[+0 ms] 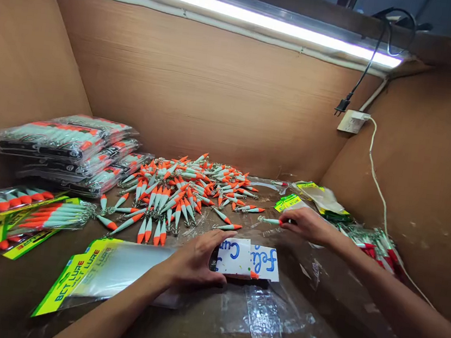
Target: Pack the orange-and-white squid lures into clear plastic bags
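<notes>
My left hand (193, 261) is closed around the left end of a low white card holder (233, 260) with blue lettering, resting on the table. An orange tip (254, 275) pokes out at its front edge; what lies inside is hidden. Farther right, my right hand (305, 224) pinches a pale squid jig (270, 220) by its orange-red end, its hooked end pointing left. Behind both hands spreads a large heap of pale and orange squid jigs (182, 185). Clear bags with yellow "BCT LURE" headers (72, 282) lie beside my left forearm.
Packed bags of jigs (64, 144) are stacked at the back left, with several filled packs (38, 220) before them. At right lie yellow-header bags (316, 194) and red-and-white jigs (383, 251). A white cable (376, 176) hangs along the right wall.
</notes>
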Demonstrator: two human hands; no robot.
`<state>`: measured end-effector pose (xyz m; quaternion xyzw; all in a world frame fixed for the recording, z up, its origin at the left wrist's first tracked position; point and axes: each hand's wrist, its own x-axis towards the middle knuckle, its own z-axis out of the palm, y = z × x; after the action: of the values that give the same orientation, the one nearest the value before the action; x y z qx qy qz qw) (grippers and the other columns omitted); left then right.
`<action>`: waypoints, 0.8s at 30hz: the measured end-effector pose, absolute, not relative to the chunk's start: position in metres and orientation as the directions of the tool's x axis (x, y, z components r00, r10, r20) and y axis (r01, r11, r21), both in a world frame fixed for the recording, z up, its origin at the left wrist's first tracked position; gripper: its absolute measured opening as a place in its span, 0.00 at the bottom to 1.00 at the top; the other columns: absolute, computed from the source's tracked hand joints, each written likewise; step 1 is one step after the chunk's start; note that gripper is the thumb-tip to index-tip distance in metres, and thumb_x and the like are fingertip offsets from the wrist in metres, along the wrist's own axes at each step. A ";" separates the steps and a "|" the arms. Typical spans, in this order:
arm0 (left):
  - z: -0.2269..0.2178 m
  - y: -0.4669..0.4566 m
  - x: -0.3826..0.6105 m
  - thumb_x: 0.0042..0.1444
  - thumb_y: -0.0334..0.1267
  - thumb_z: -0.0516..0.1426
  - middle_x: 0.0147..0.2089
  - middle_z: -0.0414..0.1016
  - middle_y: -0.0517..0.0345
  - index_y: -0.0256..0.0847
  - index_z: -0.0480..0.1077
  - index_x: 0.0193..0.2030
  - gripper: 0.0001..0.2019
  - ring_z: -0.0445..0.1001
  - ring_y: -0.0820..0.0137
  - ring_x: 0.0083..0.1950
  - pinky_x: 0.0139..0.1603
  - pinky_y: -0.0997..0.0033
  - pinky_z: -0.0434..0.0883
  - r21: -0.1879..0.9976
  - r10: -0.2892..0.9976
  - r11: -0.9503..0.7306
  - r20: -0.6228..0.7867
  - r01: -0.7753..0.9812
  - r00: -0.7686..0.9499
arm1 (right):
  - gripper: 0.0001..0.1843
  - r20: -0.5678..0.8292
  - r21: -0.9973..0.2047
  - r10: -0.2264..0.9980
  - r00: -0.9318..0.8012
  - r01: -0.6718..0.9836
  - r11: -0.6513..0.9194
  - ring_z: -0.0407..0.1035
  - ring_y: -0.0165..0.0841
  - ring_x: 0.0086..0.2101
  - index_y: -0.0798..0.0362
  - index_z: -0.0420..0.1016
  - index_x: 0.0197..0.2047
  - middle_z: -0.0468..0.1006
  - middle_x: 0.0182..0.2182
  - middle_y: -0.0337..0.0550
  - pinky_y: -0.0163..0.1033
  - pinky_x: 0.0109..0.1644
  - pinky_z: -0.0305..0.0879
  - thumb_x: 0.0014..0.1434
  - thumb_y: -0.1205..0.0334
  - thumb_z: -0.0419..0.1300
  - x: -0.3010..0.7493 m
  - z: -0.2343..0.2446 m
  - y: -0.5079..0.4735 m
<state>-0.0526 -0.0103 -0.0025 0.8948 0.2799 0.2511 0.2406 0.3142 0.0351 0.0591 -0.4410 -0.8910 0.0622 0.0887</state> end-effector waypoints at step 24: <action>-0.012 -0.009 -0.053 0.42 0.44 0.72 0.69 0.63 0.47 0.50 0.52 0.71 0.51 0.66 0.53 0.66 0.65 0.48 0.64 0.578 0.649 -0.705 0.290 0.411 0.704 | 0.13 0.144 -0.408 0.659 -0.738 0.562 0.719 0.72 0.32 0.36 0.49 0.81 0.44 0.80 0.37 0.42 0.35 0.41 0.65 0.69 0.56 0.55 0.255 0.006 0.010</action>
<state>-0.0525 -0.0094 -0.0124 0.8903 0.2976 0.2443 0.2430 0.2554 0.0099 0.0059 -0.3331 -0.9165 0.1712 0.1408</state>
